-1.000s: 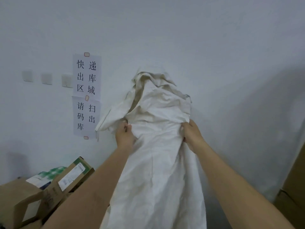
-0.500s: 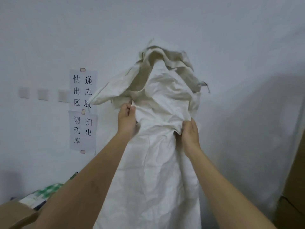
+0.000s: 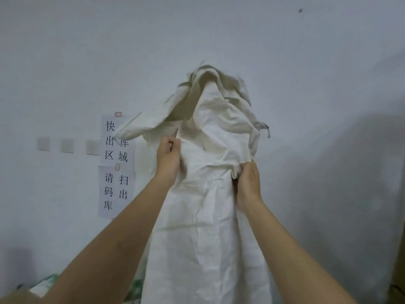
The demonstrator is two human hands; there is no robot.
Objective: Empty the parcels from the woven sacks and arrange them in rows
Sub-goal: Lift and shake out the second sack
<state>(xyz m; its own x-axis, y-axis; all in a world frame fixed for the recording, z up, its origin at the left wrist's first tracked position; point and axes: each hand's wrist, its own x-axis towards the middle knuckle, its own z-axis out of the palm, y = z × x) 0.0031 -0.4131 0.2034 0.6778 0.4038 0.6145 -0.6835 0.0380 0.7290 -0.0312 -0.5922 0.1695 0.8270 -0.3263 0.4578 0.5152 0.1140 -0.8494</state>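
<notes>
A large off-white woven sack (image 3: 208, 227) hangs upright in front of me, held up high against a white wall. My left hand (image 3: 168, 156) grips a fold of the fabric on its left side. My right hand (image 3: 248, 183) pinches bunched fabric on the right, a little lower. The sack's crumpled end (image 3: 210, 93) flops over above both hands. The lower part of the sack runs out of the bottom of the view. A corner of a green-and-white parcel (image 3: 47, 284) shows at the lower left behind my left forearm.
Two paper signs (image 3: 117, 165) with black characters are taped to the wall left of the sack, beside a row of wall switches (image 3: 66, 145). A brown cardboard box edge (image 3: 397, 270) stands at the far right.
Both hands have lifted the sack higher, and the view has tilted upward. The cardboard boxes seen at the lower left have dropped out of sight. The grips stay the same.
</notes>
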